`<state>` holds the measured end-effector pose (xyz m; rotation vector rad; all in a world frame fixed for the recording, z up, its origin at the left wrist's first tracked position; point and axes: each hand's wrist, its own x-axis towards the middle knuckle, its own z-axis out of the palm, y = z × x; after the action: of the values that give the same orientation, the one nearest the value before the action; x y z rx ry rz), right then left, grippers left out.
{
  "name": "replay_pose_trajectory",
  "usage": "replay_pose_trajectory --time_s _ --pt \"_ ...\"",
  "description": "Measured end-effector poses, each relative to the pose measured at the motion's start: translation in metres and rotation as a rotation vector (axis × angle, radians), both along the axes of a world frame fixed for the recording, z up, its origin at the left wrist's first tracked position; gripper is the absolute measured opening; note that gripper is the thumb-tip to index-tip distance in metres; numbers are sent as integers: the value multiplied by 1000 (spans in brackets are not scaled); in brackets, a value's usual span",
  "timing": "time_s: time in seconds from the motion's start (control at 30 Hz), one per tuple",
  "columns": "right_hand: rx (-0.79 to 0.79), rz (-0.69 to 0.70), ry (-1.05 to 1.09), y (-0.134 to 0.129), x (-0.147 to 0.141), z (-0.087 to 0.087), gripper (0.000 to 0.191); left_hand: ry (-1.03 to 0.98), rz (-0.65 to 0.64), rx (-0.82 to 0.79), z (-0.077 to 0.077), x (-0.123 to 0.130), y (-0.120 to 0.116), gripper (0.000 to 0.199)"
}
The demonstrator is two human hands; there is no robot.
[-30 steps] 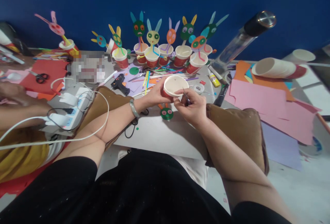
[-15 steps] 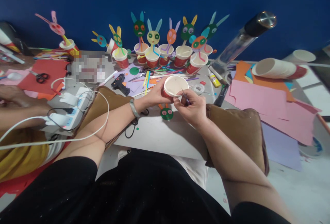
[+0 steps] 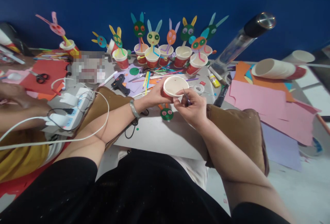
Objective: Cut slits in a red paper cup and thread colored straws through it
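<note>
My left hand [image 3: 160,92] is wrapped round the left side of a red and white paper cup [image 3: 176,85], its open mouth tilted up toward me. At the cup's right side, my right hand [image 3: 191,107] grips small scissors [image 3: 187,98] with dark handles, the tip pointing up beside the rim. The fingertips of my right hand are at the cup's lower edge. Just below the cup, a green paper face [image 3: 166,114] with pink eyes and orange ears lies on the grey table [image 3: 160,136].
Several cups with paper animal heads [image 3: 153,38] stand along the blue wall. A black glue gun [image 3: 120,84], brown cushions [image 3: 235,132], a power strip [image 3: 77,108], pink paper [image 3: 257,95] and a bottle [image 3: 233,46] surround the work area. Another person's arm [image 3: 20,114] is at left.
The scissors in my right hand have shifted very slightly to the right, away from the cup's rim. My left hand keeps its hold on the cup.
</note>
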<state>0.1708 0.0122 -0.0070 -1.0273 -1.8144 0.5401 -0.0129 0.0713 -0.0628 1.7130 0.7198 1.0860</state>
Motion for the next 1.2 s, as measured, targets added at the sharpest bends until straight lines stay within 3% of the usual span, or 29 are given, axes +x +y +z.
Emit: replay_pose_trajectory --time_s 0.57,1.2 --pt "2 -21 9 -2 1 0 18 -32 39 28 3 2 -3 116" --pt "59 14 -10 1 0 -4 1 18 58 108 1 0 -2 109"
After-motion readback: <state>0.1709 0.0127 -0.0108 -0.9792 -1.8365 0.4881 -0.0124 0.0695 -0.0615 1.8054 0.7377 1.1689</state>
